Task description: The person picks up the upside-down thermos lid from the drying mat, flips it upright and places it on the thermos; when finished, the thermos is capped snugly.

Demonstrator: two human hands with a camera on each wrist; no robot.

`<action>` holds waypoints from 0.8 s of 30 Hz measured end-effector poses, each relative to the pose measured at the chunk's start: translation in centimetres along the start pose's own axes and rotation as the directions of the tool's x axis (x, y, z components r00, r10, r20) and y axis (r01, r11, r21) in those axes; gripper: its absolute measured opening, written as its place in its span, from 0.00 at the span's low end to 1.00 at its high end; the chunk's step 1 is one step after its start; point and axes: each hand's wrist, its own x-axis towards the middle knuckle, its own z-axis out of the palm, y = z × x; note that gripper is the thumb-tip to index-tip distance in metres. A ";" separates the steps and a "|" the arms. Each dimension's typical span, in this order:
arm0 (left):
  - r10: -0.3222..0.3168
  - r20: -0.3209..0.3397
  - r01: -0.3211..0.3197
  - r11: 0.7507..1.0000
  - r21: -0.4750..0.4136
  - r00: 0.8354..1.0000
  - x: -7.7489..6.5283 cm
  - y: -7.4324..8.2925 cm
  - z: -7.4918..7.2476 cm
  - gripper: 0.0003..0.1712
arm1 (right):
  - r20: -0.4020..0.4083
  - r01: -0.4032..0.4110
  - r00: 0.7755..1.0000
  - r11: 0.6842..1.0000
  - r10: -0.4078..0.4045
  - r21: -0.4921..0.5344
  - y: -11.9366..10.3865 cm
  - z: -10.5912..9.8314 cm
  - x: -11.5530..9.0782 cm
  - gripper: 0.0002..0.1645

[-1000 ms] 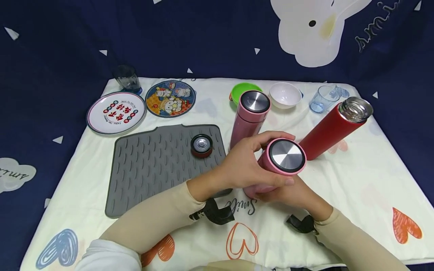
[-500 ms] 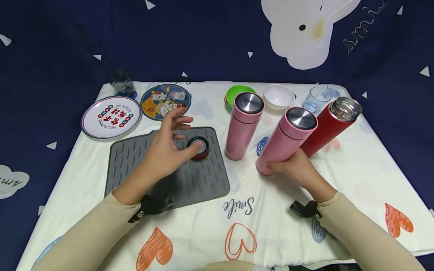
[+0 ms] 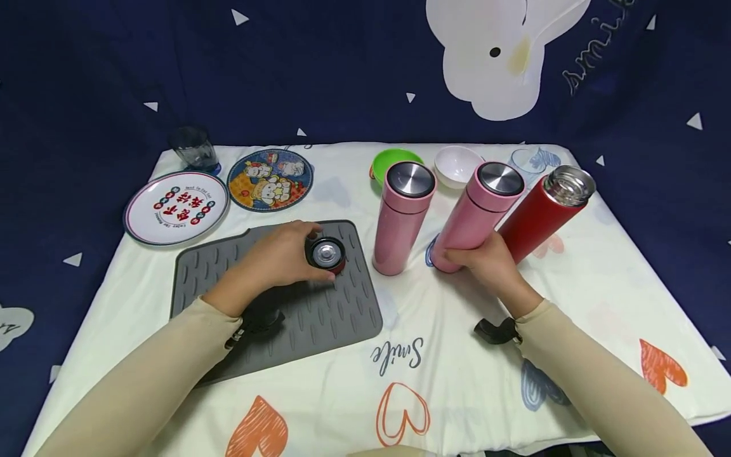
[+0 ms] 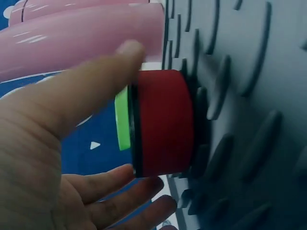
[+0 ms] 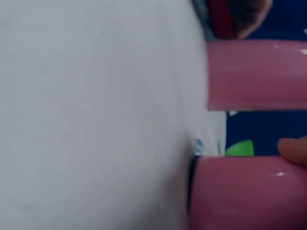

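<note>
The left hand (image 3: 276, 259) has reached the lid (image 3: 328, 253), now within grasp, fingers' hold unclear; the right hand (image 3: 494, 271) grips 1 pink bottle (image 3: 471, 219).

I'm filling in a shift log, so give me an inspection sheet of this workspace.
Surface: white printed tablecloth under a gray ribbed mat.
Job's things: red-sided cap on the mat; red bottle, mouth open; gripped pink bottle and standing pink bottle, tops on.
Clutter: white plate, cartoon disc, green bowl, white bowl, two glasses.
Left hand: around the cap, contact unclear.
Right hand: grips one pink bottle.
Cables: nothing seen.
Surroundings: navy cloth with white prints.
</note>
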 end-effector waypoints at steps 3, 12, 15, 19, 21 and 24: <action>0.017 -0.007 -0.017 1.000 0.001 1.000 -0.1 -0.3 0.1 0.52 | -0.028 0.026 0.999 0.999 -0.026 -0.019 0.1 0.7 0.0 0.36; 0.034 -0.058 -0.035 0.999 -0.013 0.998 -0.5 -0.8 0.8 0.46 | 0.057 -0.024 0.998 0.995 0.030 -0.099 -0.5 -0.1 -1.5 0.54; 0.062 -0.099 -0.063 0.998 -0.010 0.993 -1.6 -0.2 0.5 0.45 | 0.107 -0.119 0.985 0.984 0.134 -0.131 -1.9 -1.5 -4.3 0.62; 0.126 -0.118 -0.126 0.992 0.006 0.985 -4.0 2.9 -0.4 0.44 | 0.223 -0.166 0.957 0.980 0.187 -0.111 -3.5 -2.1 -8.3 0.51; 0.202 -0.109 -0.201 0.979 0.018 0.973 -5.1 5.1 -0.7 0.42 | 0.328 -0.153 0.931 0.987 0.160 -0.047 -4.0 -1.4 -9.5 0.41; 0.358 -0.094 -0.354 0.934 0.057 0.929 -6.2 8.1 -0.5 0.40 | 0.517 -0.152 0.853 0.983 0.078 0.102 -4.5 0.6 -10.3 0.28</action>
